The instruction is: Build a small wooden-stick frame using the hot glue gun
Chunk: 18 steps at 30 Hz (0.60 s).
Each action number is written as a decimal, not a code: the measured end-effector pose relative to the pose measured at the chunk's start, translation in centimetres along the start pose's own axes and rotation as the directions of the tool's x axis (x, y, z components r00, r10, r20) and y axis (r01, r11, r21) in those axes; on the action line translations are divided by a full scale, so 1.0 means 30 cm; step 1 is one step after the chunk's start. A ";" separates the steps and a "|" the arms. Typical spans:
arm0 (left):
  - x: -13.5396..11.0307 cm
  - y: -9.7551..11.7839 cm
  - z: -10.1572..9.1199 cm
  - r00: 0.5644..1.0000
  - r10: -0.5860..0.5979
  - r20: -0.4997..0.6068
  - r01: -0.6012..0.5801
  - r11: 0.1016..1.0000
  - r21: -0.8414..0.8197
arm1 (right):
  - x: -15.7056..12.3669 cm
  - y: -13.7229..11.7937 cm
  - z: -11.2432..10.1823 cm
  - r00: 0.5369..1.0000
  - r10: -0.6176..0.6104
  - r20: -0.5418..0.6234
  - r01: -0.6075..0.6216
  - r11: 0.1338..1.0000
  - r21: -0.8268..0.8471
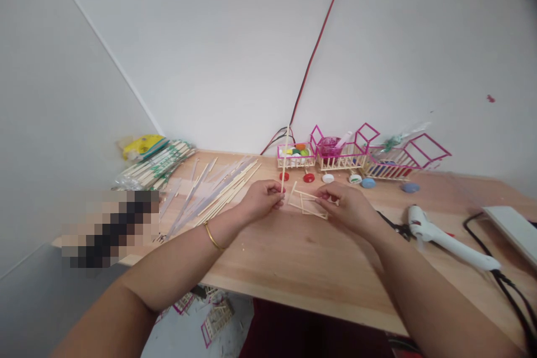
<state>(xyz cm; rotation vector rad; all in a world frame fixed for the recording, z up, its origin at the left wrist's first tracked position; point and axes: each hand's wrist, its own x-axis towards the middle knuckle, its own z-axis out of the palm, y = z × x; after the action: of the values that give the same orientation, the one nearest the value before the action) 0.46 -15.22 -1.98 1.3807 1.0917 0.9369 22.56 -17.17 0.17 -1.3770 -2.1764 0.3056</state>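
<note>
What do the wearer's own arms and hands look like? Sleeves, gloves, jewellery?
Left arm and right arm: no sleeves in view. Left hand and right hand: no gloves. A thin, plain gold-coloured bangle circles the left wrist; none shows on the right. Nail details are too small to tell.

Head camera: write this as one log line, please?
left hand: holds stick; right hand: holds stick frame; glue gun: on table
</note>
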 end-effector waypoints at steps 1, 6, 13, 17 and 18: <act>-0.002 0.002 0.000 1.000 0.004 0.004 -0.005 1.000 0.020 | 0.000 -0.001 -0.001 1.000 -0.004 0.000 0.004 1.000 0.003; -0.010 0.016 -0.008 0.996 0.078 0.034 -0.084 0.967 0.239 | -0.003 -0.011 -0.008 0.998 -0.058 -0.005 0.058 0.997 0.046; -0.009 0.017 -0.019 0.981 0.190 0.028 -0.187 0.910 0.370 | -0.008 -0.017 0.002 0.995 -0.090 0.032 0.088 0.995 0.052; -0.009 0.013 -0.016 0.973 0.228 0.044 -0.226 0.887 0.402 | -0.010 -0.027 -0.003 0.996 -0.078 0.044 0.074 0.993 0.090; -0.008 0.013 -0.015 0.970 0.241 0.038 -0.235 0.881 0.410 | -0.010 -0.030 -0.004 0.996 -0.074 0.045 0.069 0.992 0.105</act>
<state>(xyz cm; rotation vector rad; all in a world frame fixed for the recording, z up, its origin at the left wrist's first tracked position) 0.01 -15.33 -1.54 1.8937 1.1944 0.9222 22.05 -17.86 0.60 -1.2437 -2.2115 0.4231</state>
